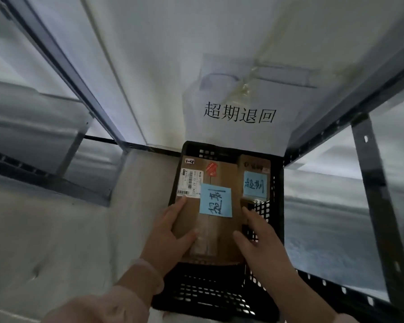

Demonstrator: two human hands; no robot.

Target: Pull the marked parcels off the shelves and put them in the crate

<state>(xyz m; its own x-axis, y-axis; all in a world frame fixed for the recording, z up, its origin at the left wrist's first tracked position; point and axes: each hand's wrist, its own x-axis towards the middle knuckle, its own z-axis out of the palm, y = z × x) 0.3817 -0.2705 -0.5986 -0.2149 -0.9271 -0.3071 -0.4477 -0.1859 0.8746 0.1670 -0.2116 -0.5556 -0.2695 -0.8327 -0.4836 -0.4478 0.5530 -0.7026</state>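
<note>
At six o'clock in the head view, left hand (170, 231) clamped on the near-left edge of a large flat brown cardboard parcel (210, 241), fingers along the side, thumb curled over the top. At three o'clock of it, right hand (261, 241) spread and relaxed beside the parcel's right edge, holding nothing; touching or just apart, impossible to tell.

Long axis of the parcel running six to twelve, straight away from both hands, over the open black perforated plastic crate (279, 206), square blue sticky note (216, 200) on top. At one o'clock from that note, a smaller brown cardboard parcel (254, 163) with its own blue note, inside the crate at the far right.

Likely next: down and toward twelve, left hand steering as the one already gripping, keeping to nine o'clock of the smaller parcel.
</note>
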